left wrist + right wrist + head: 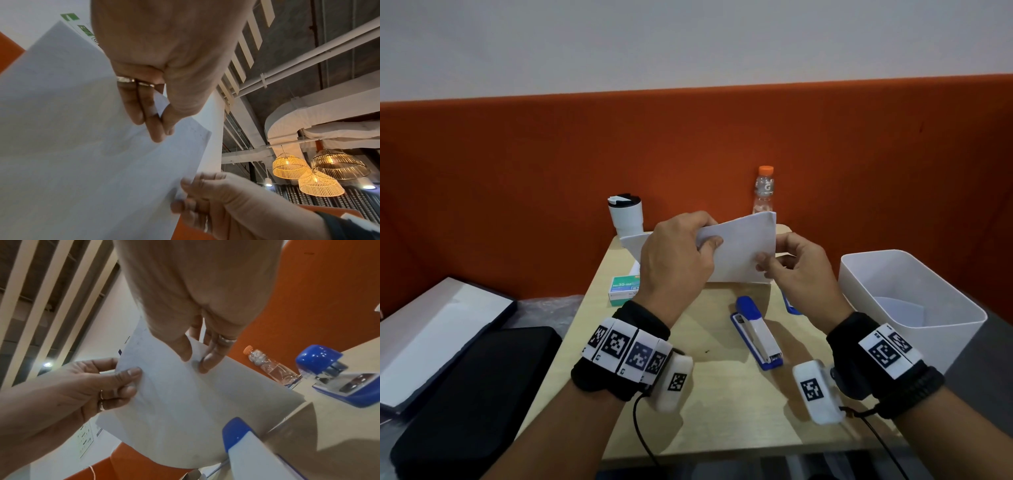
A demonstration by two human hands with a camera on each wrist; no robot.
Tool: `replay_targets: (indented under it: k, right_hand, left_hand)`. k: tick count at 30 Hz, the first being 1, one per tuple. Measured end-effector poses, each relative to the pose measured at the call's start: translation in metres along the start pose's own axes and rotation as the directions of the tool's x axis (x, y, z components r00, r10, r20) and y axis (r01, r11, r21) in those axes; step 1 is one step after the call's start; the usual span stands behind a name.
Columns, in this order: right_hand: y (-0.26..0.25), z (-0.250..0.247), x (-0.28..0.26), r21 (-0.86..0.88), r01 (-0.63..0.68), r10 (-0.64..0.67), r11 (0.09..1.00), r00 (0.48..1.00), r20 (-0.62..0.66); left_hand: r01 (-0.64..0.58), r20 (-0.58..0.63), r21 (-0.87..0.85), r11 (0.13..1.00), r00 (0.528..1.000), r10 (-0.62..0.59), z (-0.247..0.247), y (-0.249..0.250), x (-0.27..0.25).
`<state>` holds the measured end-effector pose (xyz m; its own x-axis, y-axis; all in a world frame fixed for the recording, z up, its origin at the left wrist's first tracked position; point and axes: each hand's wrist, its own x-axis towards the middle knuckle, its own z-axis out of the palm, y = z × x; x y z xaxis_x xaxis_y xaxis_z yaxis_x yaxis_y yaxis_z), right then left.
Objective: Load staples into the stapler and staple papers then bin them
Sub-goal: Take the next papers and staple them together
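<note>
Both hands hold a thin stack of white papers (743, 253) upright over the middle of the wooden table (722, 404). My left hand (709, 240) pinches the upper left corner between thumb and fingers (156, 129). My right hand (765, 267) pinches the right edge, its thumb on the near face (185, 353). The papers (195, 402) hang close to the table top. A blue and white stapler (756, 332) lies closed on the table below the hands. A green staple box (624, 291) sits left of my left hand. A white bin (911, 291) stands at the right.
A second blue stapler (339, 378) lies behind my right hand, mostly hidden in the head view. More white paper (633, 243), a white tumbler (626, 214) and a clear bottle (764, 190) stand at the table's far edge. A black case (476, 394) and a grey box (431, 335) lie left.
</note>
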<state>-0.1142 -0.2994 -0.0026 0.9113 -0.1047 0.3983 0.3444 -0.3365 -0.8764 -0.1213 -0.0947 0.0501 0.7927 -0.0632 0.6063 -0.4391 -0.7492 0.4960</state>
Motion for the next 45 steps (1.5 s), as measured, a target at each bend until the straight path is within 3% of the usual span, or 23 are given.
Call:
replay_targets:
  k: [5,9,14,17,19,21,25,28,32,35,37,42,45]
  right_hand:
    - [0.01,-0.003,0.001,-0.183,-0.108,0.08,0.977,0.985,-0.155]
    - [0.001,-0.002,-0.003,-0.139,-0.148,0.146,0.979,0.989,-0.025]
    - [-0.006,0.0,-0.002,-0.207,-0.121,0.11,0.971,0.992,-0.063]
    - [-0.005,0.001,0.0,-0.098,-0.163,0.156,0.982,0.985,-0.08]
    - [-0.006,0.002,-0.003,0.132,-0.212,0.225,0.968,0.97,-0.09]
    - [-0.007,0.003,-0.003,0.345,-0.255,0.298,0.903,0.951,-0.078]
    - [-0.015,0.006,0.003,0.572,-0.303,0.334,0.762,0.941,0.055]
    - [-0.023,0.005,0.002,0.664,-0.28,0.232,0.693,0.959,0.162]
    - [-0.035,0.002,-0.002,0.689,-0.19,0.026,0.7,0.97,0.241]
    - [-0.04,-0.002,-0.005,0.657,-0.121,-0.022,0.744,0.979,0.205]
    - [-0.04,-0.007,-0.008,0.643,-0.085,-0.017,0.761,0.988,0.15]
    - [-0.044,-0.024,-0.012,0.623,-0.068,0.059,0.779,0.998,0.035]
    - [-0.043,-0.038,-0.013,0.611,-0.066,0.088,0.789,0.996,-0.007]
  left_hand:
    - [-0.035,-0.048,0.023,0.999,0.998,0.036,-0.002,0.003,0.001]
    - [-0.055,-0.075,0.02,0.998,0.996,0.056,-0.001,0.004,0.001]
    - [-0.071,-0.11,-0.039,0.997,0.992,0.066,-0.005,0.007,0.001]
    - [-0.075,-0.146,-0.091,0.993,0.987,0.061,-0.014,0.014,0.004]
    - [-0.065,-0.171,-0.192,0.979,0.985,0.032,-0.023,0.018,0.007]
    - [-0.052,-0.174,-0.347,0.936,0.985,-0.01,-0.032,0.023,0.01]
    - [0.008,-0.098,-0.573,0.819,0.992,-0.078,-0.04,0.028,0.015]
    - [0.13,0.043,-0.724,0.678,0.989,-0.144,-0.039,0.026,0.016]
    - [0.303,0.243,-0.798,0.521,0.953,-0.182,-0.029,0.029,0.013]
    - [0.347,0.308,-0.76,0.55,0.937,-0.166,-0.017,0.034,0.01]
    - [0.339,0.312,-0.714,0.613,0.937,-0.155,-0.012,0.035,0.009]
    - [0.184,0.332,-0.379,0.907,0.942,-0.052,0.001,0.031,0.013]
    - [0.217,0.418,-0.375,0.901,0.907,-0.045,0.008,0.038,0.016]
